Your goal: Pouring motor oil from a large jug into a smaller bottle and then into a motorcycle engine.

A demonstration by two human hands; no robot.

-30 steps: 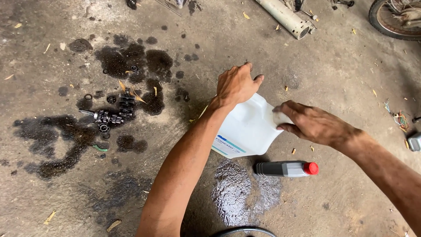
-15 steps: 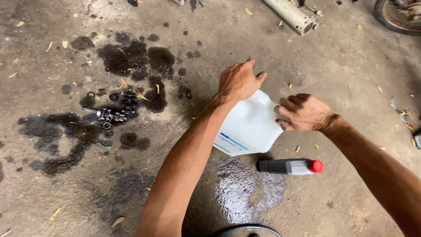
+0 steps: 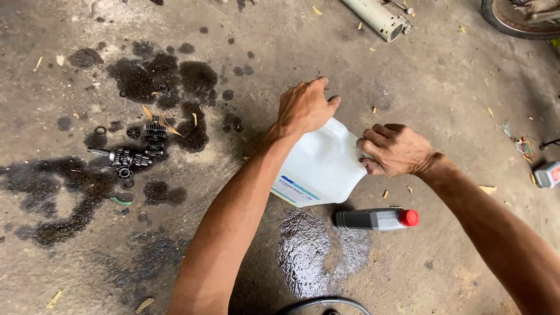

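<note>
The left hand (image 3: 303,108) covered the top of the white jug (image 3: 324,169), and the right hand (image 3: 396,150) hid its far corner, so neither its cap nor its mouth could be made out. At the frame's top edge, a grey pipe (image 3: 373,16) and a wheel (image 3: 516,17) were cut off. A dark curved hose (image 3: 321,303) ran off the bottom edge.

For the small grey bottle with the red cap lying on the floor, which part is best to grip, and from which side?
Best grip the grey bottle around the middle of its body, coming from above. It lies flat on the concrete floor with its long side open and the red cap pointing right. The wet patch is close on its left, so that end is probably less clean.
</note>
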